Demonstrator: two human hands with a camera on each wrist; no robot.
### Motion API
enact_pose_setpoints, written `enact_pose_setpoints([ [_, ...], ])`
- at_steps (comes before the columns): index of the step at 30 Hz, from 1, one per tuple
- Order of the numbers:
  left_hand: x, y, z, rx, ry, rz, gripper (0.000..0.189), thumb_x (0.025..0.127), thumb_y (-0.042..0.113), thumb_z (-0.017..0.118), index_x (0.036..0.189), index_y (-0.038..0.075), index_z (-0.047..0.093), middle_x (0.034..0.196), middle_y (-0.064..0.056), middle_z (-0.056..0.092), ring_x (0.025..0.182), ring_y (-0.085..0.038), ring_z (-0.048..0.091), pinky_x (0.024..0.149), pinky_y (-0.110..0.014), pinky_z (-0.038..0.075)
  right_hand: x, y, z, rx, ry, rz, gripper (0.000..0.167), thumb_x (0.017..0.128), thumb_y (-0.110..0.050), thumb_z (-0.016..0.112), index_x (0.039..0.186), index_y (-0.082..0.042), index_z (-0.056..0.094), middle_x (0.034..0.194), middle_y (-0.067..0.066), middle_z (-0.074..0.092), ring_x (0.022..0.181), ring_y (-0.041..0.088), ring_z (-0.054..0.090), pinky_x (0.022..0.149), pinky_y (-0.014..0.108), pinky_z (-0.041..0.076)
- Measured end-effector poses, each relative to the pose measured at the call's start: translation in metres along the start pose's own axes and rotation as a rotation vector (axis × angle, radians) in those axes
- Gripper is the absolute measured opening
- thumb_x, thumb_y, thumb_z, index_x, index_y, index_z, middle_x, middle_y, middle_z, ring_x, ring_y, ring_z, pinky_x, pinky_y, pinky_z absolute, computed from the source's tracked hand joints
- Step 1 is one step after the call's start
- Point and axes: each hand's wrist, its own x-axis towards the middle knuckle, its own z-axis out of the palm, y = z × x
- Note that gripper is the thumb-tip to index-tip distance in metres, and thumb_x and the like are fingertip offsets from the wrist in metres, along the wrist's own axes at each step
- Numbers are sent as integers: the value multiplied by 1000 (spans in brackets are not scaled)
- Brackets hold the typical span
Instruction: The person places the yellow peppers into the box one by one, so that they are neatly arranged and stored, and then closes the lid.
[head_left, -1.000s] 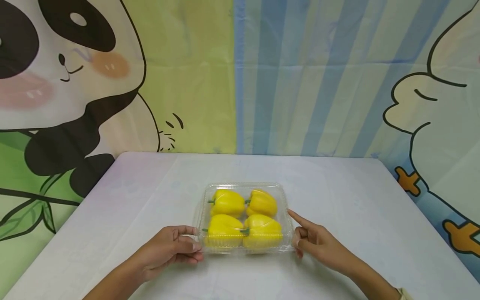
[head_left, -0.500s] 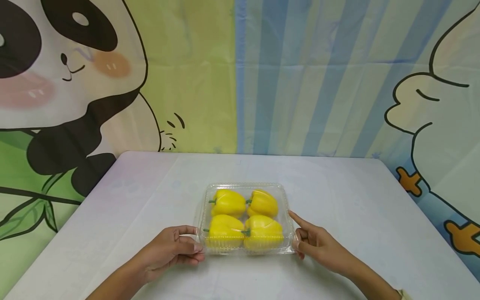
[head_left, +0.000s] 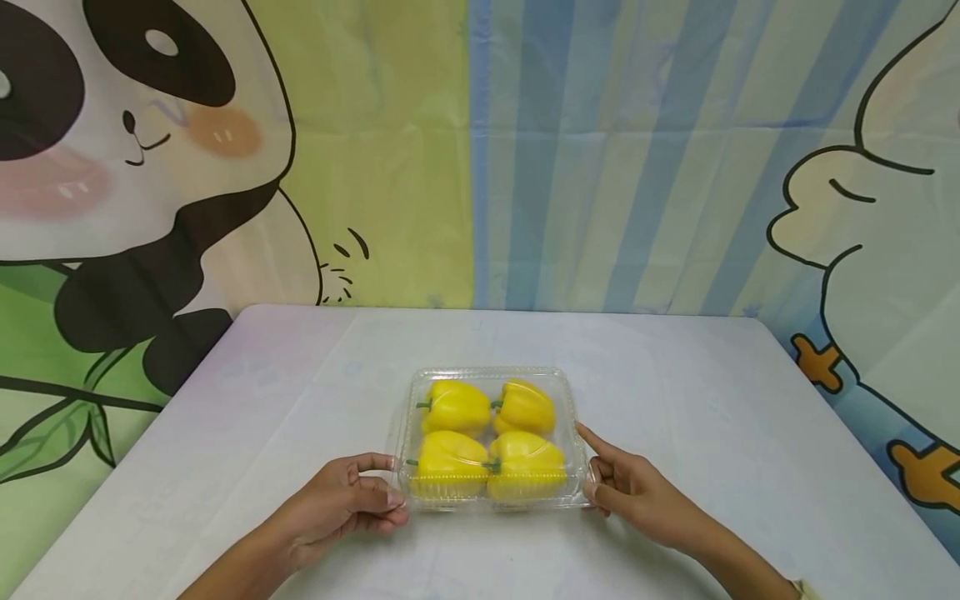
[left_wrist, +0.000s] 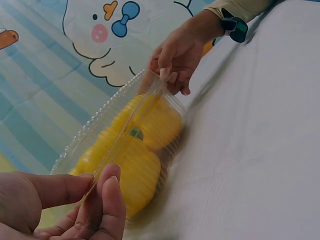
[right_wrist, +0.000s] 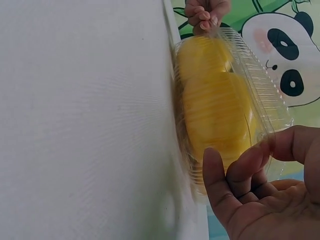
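Observation:
A clear plastic clamshell box [head_left: 489, 492] sits on the white table, its lid down over several yellow bell peppers [head_left: 525, 462] with green stems. At the box's near left corner, my left hand [head_left: 337, 504] pinches the rim between thumb and fingers. My right hand [head_left: 645, 496] pinches the rim at the near right corner, its index finger reaching along the right side. In the left wrist view the thumb [left_wrist: 65, 189] presses on the rim's edge. The right wrist view shows the fingers [right_wrist: 245, 167] at the lid's edge, beside the yellow peppers [right_wrist: 215, 110].
The white table [head_left: 315, 375] extends round the box on all sides. Behind it hangs a printed curtain [head_left: 390, 150] with a panda at the left and a white cartoon figure at the right. A dark band [left_wrist: 235, 27] is on the right wrist.

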Motion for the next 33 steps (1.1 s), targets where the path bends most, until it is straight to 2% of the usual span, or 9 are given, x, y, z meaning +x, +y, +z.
enact_pose_setpoints([
  [8,0,-1,-3,-61,-21,-18,64,85,-2,69,134,-13,31,90,-18,69,85,-31,71,78,-38,57,0,0,1,21,7,24,70,99,-7,53,156,-6,12,89,18,55,76,26,57,69,34,55],
  [15,0,0,-3,-87,-23,-21,61,86,-3,68,134,-12,31,91,-21,70,86,-32,70,79,-39,56,-1,-1,1,30,-1,-29,69,99,-4,52,156,-3,11,88,18,55,75,29,56,68,32,55],
  [25,3,-4,-6,-94,-53,-9,61,89,-1,65,136,-14,28,95,-20,69,88,-31,70,81,-40,56,-1,-2,0,-3,21,0,69,100,-7,53,156,-5,14,86,15,56,70,18,55,65,31,53],
  [30,3,-7,-11,-75,-105,-9,54,92,5,64,132,-19,38,101,-21,68,92,-29,69,84,-40,54,-2,-1,-1,-1,34,23,69,99,-8,56,156,-6,17,86,15,56,68,16,55,63,33,52],
  [33,2,-8,-14,-63,-136,-14,44,95,10,62,126,-18,49,101,-20,69,91,-27,70,84,-40,55,-3,0,-3,-9,39,22,68,98,-9,57,155,-7,20,89,17,57,69,17,56,64,34,52],
])
